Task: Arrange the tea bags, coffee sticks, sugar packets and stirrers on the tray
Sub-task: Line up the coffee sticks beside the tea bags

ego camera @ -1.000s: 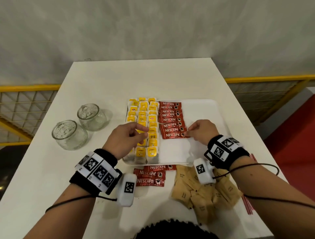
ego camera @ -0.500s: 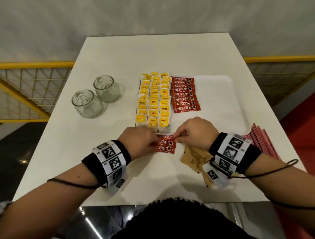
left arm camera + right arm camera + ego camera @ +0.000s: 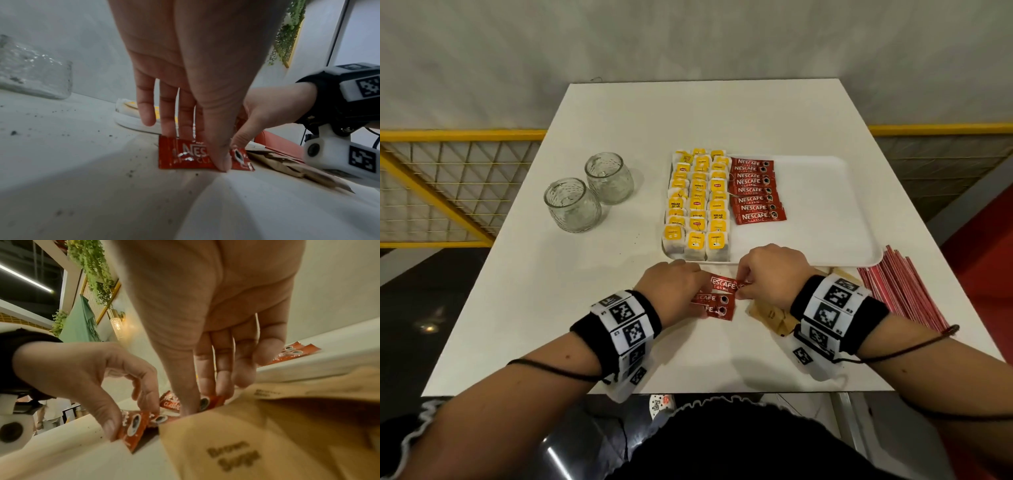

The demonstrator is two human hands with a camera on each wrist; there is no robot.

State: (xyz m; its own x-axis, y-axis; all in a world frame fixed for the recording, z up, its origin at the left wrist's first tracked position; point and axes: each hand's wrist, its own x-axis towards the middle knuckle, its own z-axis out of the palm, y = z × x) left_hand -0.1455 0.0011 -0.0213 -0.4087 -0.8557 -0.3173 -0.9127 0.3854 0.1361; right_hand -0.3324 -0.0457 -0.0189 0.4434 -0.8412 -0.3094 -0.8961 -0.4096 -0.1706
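Observation:
On the white tray [image 3: 825, 240], yellow tea bags [image 3: 698, 202] fill the left side in three columns, with a row of red coffee sticks [image 3: 755, 192] beside them. A few loose coffee sticks [image 3: 717, 301] lie on the table in front of the tray. My left hand [image 3: 700, 294] pinches a lower stick [image 3: 185, 155] between thumb and fingers. My right hand [image 3: 739, 291] pinches the cup-printed end of the top stick [image 3: 213, 402]. Brown sugar packets [image 3: 774, 315] lie partly under my right wrist. Red stirrers [image 3: 904, 291] lie at the right.
Two empty glass jars [image 3: 589, 192] stand left of the tray. The tray's right half is bare. The white table [image 3: 688, 113] ends close to my body, and a yellow railing [image 3: 448, 135] runs behind it on both sides.
Both hands left the tray and came back to the loose coffee sticks in front of it, and took hold of them. Over the last half second they have hardly moved.

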